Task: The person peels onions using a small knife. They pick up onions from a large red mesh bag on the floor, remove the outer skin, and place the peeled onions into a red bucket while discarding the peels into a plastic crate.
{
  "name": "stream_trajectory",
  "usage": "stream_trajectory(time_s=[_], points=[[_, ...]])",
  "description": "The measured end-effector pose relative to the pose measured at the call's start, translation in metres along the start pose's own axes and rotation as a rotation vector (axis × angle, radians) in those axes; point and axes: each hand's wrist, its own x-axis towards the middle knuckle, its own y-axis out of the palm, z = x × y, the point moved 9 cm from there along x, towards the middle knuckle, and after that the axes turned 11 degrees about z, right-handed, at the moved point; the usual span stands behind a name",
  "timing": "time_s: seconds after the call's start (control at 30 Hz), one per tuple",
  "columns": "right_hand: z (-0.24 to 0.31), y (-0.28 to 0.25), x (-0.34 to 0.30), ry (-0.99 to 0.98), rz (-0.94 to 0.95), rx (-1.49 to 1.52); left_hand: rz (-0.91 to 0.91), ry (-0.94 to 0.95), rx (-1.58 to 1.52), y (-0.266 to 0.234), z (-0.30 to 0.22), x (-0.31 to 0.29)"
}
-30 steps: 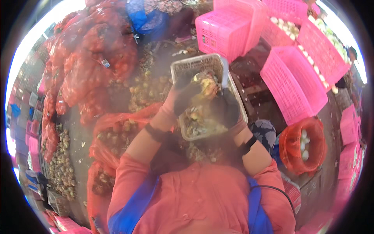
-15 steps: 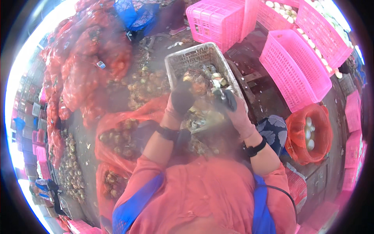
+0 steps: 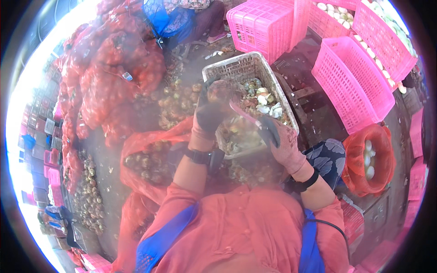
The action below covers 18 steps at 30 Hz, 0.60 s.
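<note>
My left hand (image 3: 209,111), in a dark-palmed glove, is closed around a large brownish onion (image 3: 221,91), blurred by haze on the lens. In my gloved right hand (image 3: 282,141) is a knife (image 3: 243,113), its narrow blade pointing up and left toward the onion. Whether the blade touches it is hard to tell. Both hands are over a dirty white plastic crate (image 3: 284,107) holding skins, peelings and a few white peeled pieces (image 3: 262,99). Beside my left forearm lies an open red mesh sack (image 3: 132,142) of unpeeled onions (image 3: 152,164).
Full red mesh sacks (image 3: 102,86) are heaped at far left, with loose onions (image 3: 88,195) nearer. Pink crates (image 3: 353,86) stand at right. A red mesh-lined container (image 3: 389,159) holds white peeled onions (image 3: 368,159). Another person's leg (image 3: 211,22) shows at the back.
My right hand has moved slightly right and down, and the knife blade now shows clearly. My left hand still holds the onion. The whole view has shifted slightly.
</note>
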Motion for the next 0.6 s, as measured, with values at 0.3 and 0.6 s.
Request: stream_trajectory(time_s=[0.3,0.6], points=[[0.005,0.015,-0.008,0.023,0.03,-0.141,0.032,0.021,0.064,-0.019,-0.008,-0.005],[-0.005,0.026,-0.003,0.02,0.08,-0.143,0.222,-0.03,0.085,-0.016,0.002,-0.013]])
